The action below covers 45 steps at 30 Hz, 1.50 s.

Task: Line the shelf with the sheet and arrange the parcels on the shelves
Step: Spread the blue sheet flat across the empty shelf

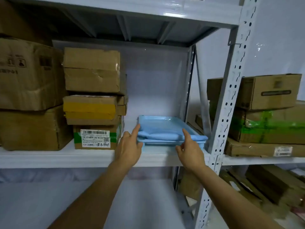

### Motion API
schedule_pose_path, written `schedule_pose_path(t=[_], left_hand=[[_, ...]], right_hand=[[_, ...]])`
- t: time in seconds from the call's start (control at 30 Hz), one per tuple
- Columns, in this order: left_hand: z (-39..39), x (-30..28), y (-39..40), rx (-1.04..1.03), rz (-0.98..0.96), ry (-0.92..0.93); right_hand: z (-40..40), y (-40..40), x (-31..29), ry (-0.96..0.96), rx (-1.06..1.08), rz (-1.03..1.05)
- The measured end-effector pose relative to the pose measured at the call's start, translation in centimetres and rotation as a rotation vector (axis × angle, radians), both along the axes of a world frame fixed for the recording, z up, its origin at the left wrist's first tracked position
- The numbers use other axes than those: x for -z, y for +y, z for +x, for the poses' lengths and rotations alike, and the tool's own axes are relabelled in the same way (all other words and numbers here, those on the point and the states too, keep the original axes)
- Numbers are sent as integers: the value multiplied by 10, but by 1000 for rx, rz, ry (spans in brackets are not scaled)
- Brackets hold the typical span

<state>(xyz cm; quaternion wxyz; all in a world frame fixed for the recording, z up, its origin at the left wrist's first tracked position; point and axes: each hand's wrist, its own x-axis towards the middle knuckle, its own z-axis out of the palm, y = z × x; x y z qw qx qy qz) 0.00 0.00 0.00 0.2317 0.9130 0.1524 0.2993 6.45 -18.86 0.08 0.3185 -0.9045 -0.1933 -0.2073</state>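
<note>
Showing an early stage: the folded blue sheet lies in a blue tray on the shelf, unspread. Left hand and right hand touch its edges, each grip loosely spread; stacked parcels occupy the left.

Label print too small to read, left box cut by the edge, right boxes cut off, lower shelf blurred

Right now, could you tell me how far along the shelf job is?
Done: cardboard parcels already sit stacked at the shelf's left. In hand: both hands, left and right, touch the blue tray holding the folded blue sheet. Left: the shelf still looks unlined.
</note>
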Motion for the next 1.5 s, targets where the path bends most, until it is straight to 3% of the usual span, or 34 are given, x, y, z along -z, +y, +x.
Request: schedule_pose_path(t=[0.17, 0.3, 0.47, 0.53, 0.67, 0.8, 0.87, 0.93, 1.07, 1.17, 1.33, 1.43, 1.5], left_hand=[[19, -11, 4, -102, 89, -16], [19, -24, -8, -107, 74, -141], [17, -57, -19, -46, -195, -367], [18, -74, -19, 34, -373, -464], [21, -102, -12, 176, -483, -586], [23, -98, -6, 456, -444, -444], [31, -86, -3, 445, -251, -319], [42, -75, 1, 349, -200, -278], [61, -74, 13, 317, -756, -293], [74, -73, 18, 373, -883, -244], [88, -90, 25, 301, -841, -453], [93, -101, 37, 226, -718, -505], [97, -106, 38, 187, -610, -486]], right_hand=[[23, -8, -7, 108, 22, 3], [37, -16, -18, 62, 98, -21], [51, -15, -50, 16, 46, 239], [54, -13, -73, -8, 10, 280], [62, -5, -109, -116, -18, 293], [60, 1, -129, 70, -229, 520], [57, 8, -132, 164, -275, 607], [56, 14, -132, 261, -341, 697], [57, 22, -130, 416, -501, 812], [61, 31, -124, 460, -524, 858], [73, 28, -120, 548, -484, 694], [76, 16, -124, 445, -512, 366], [83, 13, -123, 276, -403, 200]])
